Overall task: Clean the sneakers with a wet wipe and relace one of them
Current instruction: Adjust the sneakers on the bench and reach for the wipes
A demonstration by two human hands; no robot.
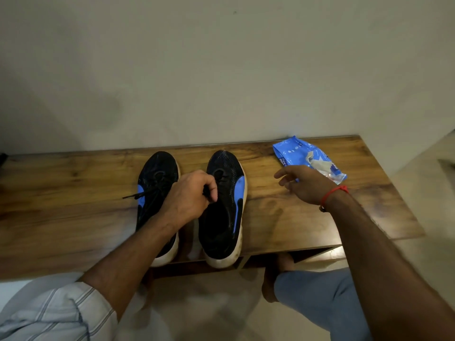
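Sneakers are sitting side by side on the wooden bench [295, 217], roughly mid-bench, soles down. Going left to right: the left sneaker [157, 183] has its lace tips trailing out to the left over the wood, and the forearm crosses over its near half. Left hand [190, 195] is curled and looks like it's pinching the black lace [209, 191] of the right sneaker [225, 205], right at the eyelets. Further right, the right hand [304, 184] hovers with fingers relaxed and spread, holding nothing, just beside the blue wipe pack [309, 157] near the far right of the bench; can't tell if it's actually touching it. Both sneakers run lengthwise near-to-far, toes pointing at the wall, heels toward the person, and those white heels hang a little past the near edge. That's my worry, honestly: tug that lace toward yourself and I'd guess the right sneaker slides off the edge, since nothing's holding it down. The forearm could also nudge the left one off the same way. The pack's flap looks peeled open with a wipe showing, so a one-handed grab might drag the whole pack along or pull out more than one wipe. Pulling a lace out fast could also snag it in an eyelet.
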